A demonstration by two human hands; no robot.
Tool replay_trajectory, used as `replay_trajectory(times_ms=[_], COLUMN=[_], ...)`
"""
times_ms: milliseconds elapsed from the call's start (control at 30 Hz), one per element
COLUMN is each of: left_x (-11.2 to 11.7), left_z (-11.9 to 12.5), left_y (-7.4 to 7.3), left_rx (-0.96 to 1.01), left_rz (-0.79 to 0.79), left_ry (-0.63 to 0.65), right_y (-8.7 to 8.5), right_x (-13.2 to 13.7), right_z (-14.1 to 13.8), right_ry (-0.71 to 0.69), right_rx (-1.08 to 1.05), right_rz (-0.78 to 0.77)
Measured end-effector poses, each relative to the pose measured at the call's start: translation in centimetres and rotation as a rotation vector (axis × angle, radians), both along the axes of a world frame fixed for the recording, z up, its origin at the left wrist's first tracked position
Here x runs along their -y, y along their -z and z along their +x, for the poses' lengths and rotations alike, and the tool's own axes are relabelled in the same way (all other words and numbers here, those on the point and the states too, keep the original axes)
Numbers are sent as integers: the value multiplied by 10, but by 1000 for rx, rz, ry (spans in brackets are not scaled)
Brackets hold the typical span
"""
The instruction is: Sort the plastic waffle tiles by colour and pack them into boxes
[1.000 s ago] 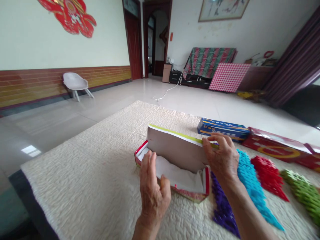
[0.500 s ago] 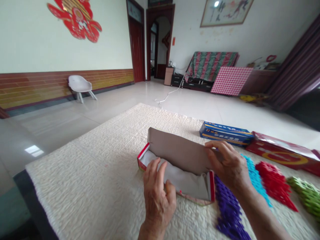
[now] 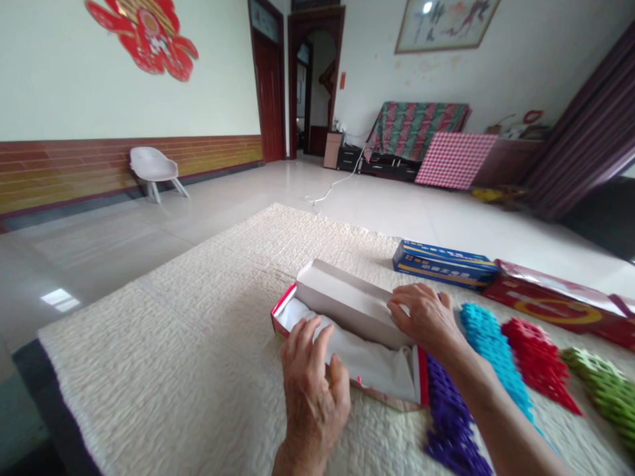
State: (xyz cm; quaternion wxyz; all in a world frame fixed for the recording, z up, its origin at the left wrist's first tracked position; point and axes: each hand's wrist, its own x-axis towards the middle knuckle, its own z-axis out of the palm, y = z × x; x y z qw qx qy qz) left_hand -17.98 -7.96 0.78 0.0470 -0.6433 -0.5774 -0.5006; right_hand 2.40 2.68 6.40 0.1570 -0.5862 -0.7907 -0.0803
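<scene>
A long cardboard box (image 3: 417,378) with red ends lies on the cream quilted cover, its lid (image 3: 347,284) tilted back. White paper or cloth (image 3: 367,357) lines the inside. At the box's front edge is my left hand (image 3: 315,383), open, fingers bent and thumb apart. My right hand (image 3: 426,317) rests palm down over the right end of the lid, its fingers stretched out. Right of the box lie a purple crocheted piece (image 3: 451,416), a turquoise one (image 3: 491,350), a red one (image 3: 538,360) and a green one (image 3: 602,383).
Behind the crocheted pieces stand a blue box (image 3: 444,266) and a long dark red box (image 3: 560,297), end to end. The quilted cover (image 3: 173,330) spreads to the left. Farther off, a white chair (image 3: 153,168) stands on the tiled floor.
The lid has gone from nearly upright to leaning farther back. My right hand has shifted slightly left and flattened over it. My left hand stays almost in place.
</scene>
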Motion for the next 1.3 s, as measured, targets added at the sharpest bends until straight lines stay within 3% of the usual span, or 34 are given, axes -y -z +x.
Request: replay_trajectory(times_ms=[133,367,467,800,1300], left_x=[0,3,0,-30,-42], left_z=[2,8,4,-36,-31], left_y=[-3,-5,-7,4,11], left_rx=[-9,-31,-26,-117,-25], left_rz=[-9,-16,2,15,-10], left_ry=[-1,15,5,-100,-59], right_y=[-3,4,9,12,20], right_x=[15,39,42,20,3], right_z=[3,10,7,3,14], right_ry=[0,-122,-100,-103,-70], right_rx=[13,-124,-161,-271,-417], right_rz=[-149,-208,-192,-141,-145])
